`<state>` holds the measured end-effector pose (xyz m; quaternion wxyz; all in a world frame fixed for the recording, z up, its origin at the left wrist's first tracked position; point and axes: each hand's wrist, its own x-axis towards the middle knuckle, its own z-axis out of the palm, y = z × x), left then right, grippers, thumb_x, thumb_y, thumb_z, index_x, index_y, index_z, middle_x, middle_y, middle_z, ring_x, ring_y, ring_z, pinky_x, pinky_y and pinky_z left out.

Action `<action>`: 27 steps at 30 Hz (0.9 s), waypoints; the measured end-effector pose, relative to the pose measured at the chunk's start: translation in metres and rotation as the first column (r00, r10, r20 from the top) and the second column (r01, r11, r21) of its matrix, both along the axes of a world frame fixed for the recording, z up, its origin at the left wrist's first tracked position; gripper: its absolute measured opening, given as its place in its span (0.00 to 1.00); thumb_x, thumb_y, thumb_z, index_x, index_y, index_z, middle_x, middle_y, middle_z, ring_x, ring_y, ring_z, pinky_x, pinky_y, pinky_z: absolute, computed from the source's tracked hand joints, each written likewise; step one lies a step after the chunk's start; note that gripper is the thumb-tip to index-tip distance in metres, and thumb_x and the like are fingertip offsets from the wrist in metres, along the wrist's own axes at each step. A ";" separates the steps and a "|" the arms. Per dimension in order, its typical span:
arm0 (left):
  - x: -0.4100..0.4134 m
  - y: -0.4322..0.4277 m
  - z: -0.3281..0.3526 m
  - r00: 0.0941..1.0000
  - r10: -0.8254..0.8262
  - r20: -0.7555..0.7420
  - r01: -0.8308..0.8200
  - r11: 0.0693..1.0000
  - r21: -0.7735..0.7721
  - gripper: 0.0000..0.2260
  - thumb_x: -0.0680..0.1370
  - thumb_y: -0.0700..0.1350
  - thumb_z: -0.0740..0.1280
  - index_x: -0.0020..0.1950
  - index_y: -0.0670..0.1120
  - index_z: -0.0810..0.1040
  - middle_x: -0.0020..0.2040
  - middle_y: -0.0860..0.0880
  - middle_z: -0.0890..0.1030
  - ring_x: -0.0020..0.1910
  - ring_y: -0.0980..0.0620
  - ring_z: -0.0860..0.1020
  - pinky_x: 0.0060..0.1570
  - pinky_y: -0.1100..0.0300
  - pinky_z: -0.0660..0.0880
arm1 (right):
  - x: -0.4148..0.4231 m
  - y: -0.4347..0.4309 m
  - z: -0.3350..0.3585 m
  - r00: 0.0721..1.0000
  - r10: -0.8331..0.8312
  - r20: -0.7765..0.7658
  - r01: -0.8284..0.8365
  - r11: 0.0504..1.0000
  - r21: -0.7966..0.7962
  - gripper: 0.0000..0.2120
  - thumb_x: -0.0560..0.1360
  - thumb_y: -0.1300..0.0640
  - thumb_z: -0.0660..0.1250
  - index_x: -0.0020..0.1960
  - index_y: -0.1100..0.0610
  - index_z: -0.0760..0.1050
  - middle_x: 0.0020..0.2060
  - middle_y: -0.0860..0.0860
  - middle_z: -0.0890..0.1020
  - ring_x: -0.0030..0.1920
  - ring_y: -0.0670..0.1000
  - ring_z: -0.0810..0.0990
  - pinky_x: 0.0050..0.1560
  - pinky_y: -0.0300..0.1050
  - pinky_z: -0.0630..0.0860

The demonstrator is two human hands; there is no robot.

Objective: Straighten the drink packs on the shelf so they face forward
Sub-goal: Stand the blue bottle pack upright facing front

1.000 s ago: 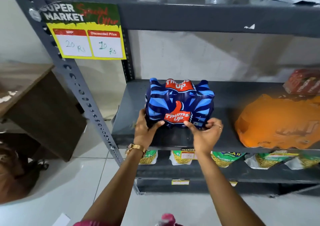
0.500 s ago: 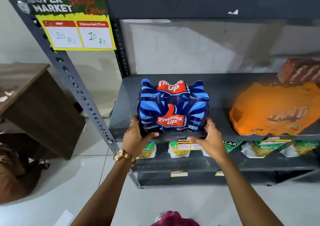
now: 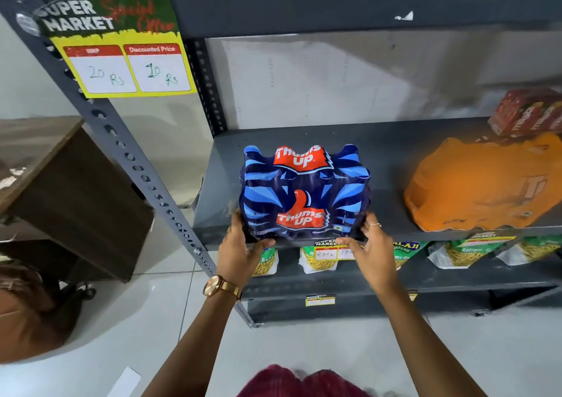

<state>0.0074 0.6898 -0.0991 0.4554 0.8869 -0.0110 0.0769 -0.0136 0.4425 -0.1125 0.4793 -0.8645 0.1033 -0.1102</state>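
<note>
Hands hold a blue pack (image 3: 304, 193) at the front edge of the grey shelf (image 3: 392, 150). The pack stands upright, and its red "Thums Up" label faces out toward the person. The left hand (image 3: 240, 250) grips the pack's lower left corner, with the thumb curled under the bottom edge and the other fingers out of sight behind the side. A gold watch (image 3: 217, 285) sits on that wrist. The right hand (image 3: 369, 250) grips the pack's lower right corner, thumb under the bottom edge, fingers pressed on the side. One of those fingers has a ring (image 3: 376, 224) on it.

Right of the pack, well apart from it, an orange pack (image 3: 483, 187) lies slumped on the same shelf. Behind the orange one, far right of the blue pack, sits a red pack (image 3: 529, 111). Below the blue pack, snack bags (image 3: 319, 260) lie on a lower shelf, and a small price tag (image 3: 330, 250) hangs just under the pack. Up and left of the pack, a yellow and green sign (image 3: 121, 47) says 20 Rs and 10 Rs. Far left of the pack stands a brown desk (image 3: 73, 190).
</note>
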 end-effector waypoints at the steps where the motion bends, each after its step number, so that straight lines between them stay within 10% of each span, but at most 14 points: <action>1: 0.000 0.000 0.000 1.000 -0.002 0.001 0.002 1.000 -0.005 0.31 0.69 0.48 0.75 0.66 0.50 0.61 0.61 0.46 0.79 0.56 0.44 0.80 0.54 0.47 0.79 | -0.001 0.001 0.000 1.000 0.000 0.001 0.000 1.000 -0.004 0.29 0.69 0.60 0.75 0.66 0.58 0.67 0.58 0.57 0.83 0.58 0.57 0.82 0.56 0.58 0.81; 7: -0.003 -0.005 -0.002 0.998 0.006 0.063 -0.003 0.999 -0.049 0.30 0.70 0.45 0.74 0.66 0.47 0.61 0.61 0.44 0.79 0.56 0.44 0.80 0.53 0.47 0.79 | -0.001 0.005 0.004 1.000 0.011 0.012 -0.011 1.000 -0.017 0.29 0.70 0.57 0.75 0.67 0.57 0.66 0.58 0.57 0.82 0.58 0.58 0.82 0.56 0.57 0.81; 14: -0.005 0.005 -0.001 0.985 0.099 0.141 -0.082 0.989 -0.121 0.27 0.71 0.34 0.72 0.66 0.38 0.64 0.56 0.49 0.76 0.53 0.51 0.77 0.48 0.73 0.74 | 0.003 0.024 0.000 0.999 0.047 0.025 -0.046 0.997 -0.060 0.26 0.71 0.56 0.73 0.65 0.56 0.66 0.59 0.58 0.81 0.59 0.59 0.81 0.55 0.59 0.81; 19: -0.008 0.005 -0.001 0.985 0.125 0.120 -0.114 0.989 -0.098 0.28 0.71 0.36 0.72 0.66 0.39 0.63 0.59 0.42 0.78 0.53 0.49 0.78 0.50 0.56 0.76 | 0.004 0.027 -0.006 0.997 0.062 0.051 -0.061 0.998 -0.012 0.27 0.72 0.55 0.72 0.67 0.53 0.66 0.59 0.56 0.81 0.60 0.56 0.80 0.58 0.55 0.80; 27: -0.008 0.001 -0.002 0.992 0.100 0.076 -0.097 0.994 -0.042 0.28 0.71 0.38 0.73 0.67 0.41 0.62 0.58 0.49 0.77 0.52 0.54 0.75 0.45 0.72 0.70 | 0.005 0.015 -0.015 0.996 0.070 0.058 -0.069 0.997 -0.018 0.30 0.71 0.55 0.73 0.69 0.56 0.66 0.58 0.56 0.82 0.59 0.56 0.81 0.57 0.56 0.80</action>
